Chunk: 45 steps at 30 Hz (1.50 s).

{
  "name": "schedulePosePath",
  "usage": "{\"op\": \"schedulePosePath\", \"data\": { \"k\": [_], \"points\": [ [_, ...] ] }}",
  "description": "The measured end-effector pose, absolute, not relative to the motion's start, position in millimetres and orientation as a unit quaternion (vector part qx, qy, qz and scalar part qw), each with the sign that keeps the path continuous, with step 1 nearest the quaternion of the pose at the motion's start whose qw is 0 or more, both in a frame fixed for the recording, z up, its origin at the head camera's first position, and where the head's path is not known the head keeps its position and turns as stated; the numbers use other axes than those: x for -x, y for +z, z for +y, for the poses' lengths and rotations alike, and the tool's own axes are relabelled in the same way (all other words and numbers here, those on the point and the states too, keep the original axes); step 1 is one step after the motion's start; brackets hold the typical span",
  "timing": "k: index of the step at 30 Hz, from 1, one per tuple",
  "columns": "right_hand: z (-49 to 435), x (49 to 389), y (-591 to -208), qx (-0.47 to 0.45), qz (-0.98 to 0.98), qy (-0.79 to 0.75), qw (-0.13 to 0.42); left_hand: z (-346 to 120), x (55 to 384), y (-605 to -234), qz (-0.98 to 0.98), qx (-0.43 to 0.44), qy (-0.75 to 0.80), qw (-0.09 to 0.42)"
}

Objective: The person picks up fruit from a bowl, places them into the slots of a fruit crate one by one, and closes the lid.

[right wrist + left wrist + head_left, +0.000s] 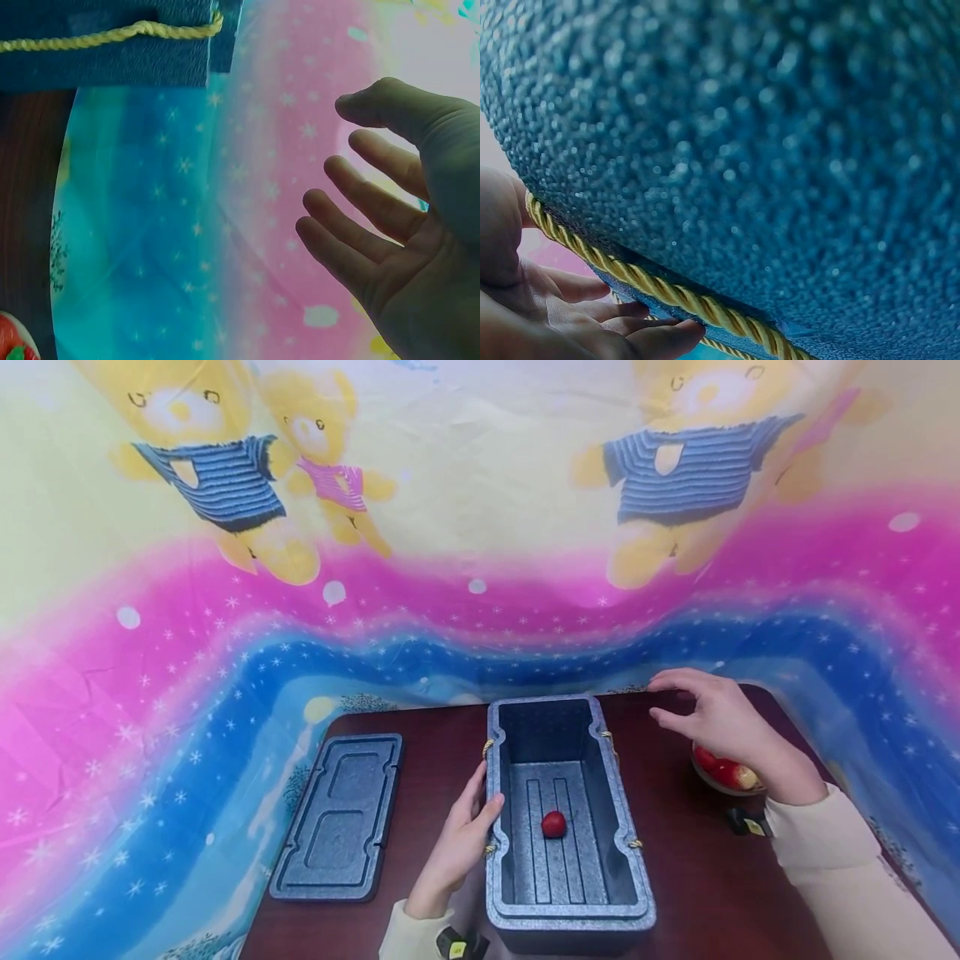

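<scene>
A grey-blue rectangular storage box (568, 912) stands uncovered in the middle of the table, with twisted yellow rope (660, 286) along its sides. On its grooved floor lies a small round red fruit (553, 824), like a cherry. My left hand (463, 835) holds the box's left wall, thumb over the rim and fingers along the outside by the rope. Raised to the right of the box, my right hand (716, 718) has spread, slightly bent fingers and nothing between them. Beneath that wrist sits a bowl (731, 791) of red fruit (726, 772), partly hidden by the hand.
The matching lid (335, 843) lies flat on the dark red-brown table (427, 760), left of the box. Behind the table hangs a cloth (480, 610) printed with bears and snowflakes. A wrist camera (459, 945) is strapped to the left wrist.
</scene>
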State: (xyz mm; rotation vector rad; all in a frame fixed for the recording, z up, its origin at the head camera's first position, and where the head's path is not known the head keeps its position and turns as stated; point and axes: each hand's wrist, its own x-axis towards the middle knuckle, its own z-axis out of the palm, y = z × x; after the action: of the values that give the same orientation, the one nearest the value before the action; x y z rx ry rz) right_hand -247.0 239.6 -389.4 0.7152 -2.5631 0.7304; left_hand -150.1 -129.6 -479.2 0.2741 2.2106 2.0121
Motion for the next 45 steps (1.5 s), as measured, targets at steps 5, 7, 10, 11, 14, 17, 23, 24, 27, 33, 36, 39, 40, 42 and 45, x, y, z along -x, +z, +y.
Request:
{"op": "schedulePosePath", "data": {
  "k": [5,7,10,11,14,17,23,24,27,33,36,39,40,42,45],
  "points": [
    [253.8,246.3,-392.5,-0.226,-0.922,0.261,0.174,-130.1,149.8,-479.1,0.735,-0.091,0.668,0.069],
    [259.7,246.9,-394.5,-0.221,-0.924,0.259,0.174,-130.2,150.0,-479.0,0.735,-0.092,0.668,0.069],
    [268.8,248.9,-398.0,-0.204,-0.928,0.258,0.174,-130.2,150.3,-478.8,0.735,-0.093,0.668,0.069],
    [271.9,249.8,-399.2,-0.196,-0.93,0.259,0.172,-130.2,150.5,-478.8,0.735,-0.093,0.668,0.069],
    [281.3,252.6,-403.8,-0.17,-0.936,0.266,0.158,-130.1,151.0,-479.1,0.736,-0.094,0.667,0.068],
    [291.6,256.3,-410.3,-0.147,-0.937,0.284,0.138,-130.0,151.6,-479.8,0.737,-0.093,0.666,0.068],
    [312.0,264.5,-425.5,-0.125,-0.938,0.293,0.138,-129.6,152.4,-481.1,0.741,-0.092,0.662,0.068],
    [314.9,265.3,-427.9,-0.122,-0.938,0.291,0.14,-129.7,152.5,-481.4,0.741,-0.092,0.662,0.067],
    [321.9,267.1,-434.6,-0.114,-0.941,0.282,0.15,-130.0,152.5,-481.6,0.739,-0.089,0.664,0.07],
    [332.7,271.7,-446.6,-0.09,-0.948,0.268,0.145,-131.1,153.4,-481.9,0.736,-0.085,0.668,0.07],
    [338.9,274.2,-454.0,-0.076,-0.951,0.268,0.133,-131.4,153.8,-482.3,0.736,-0.083,0.669,0.07],
    [344.3,274.5,-461.4,-0.064,-0.954,0.27,0.116,-131.3,153.4,-482.2,0.736,-0.083,0.668,0.07],
    [345.9,274.0,-463.8,-0.061,-0.955,0.27,0.11,-131.3,153.0,-482.2,0.737,-0.085,0.667,0.069],
    [348.7,272.3,-469.0,-0.055,-0.956,0.269,0.098,-131.2,152.1,-481.6,0.737,-0.087,0.667,0.07],
    [352.9,270.5,-476.2,-0.048,-0.96,0.264,0.081,-131.1,150.7,-480.5,0.735,-0.087,0.669,0.073]
  ]
}}
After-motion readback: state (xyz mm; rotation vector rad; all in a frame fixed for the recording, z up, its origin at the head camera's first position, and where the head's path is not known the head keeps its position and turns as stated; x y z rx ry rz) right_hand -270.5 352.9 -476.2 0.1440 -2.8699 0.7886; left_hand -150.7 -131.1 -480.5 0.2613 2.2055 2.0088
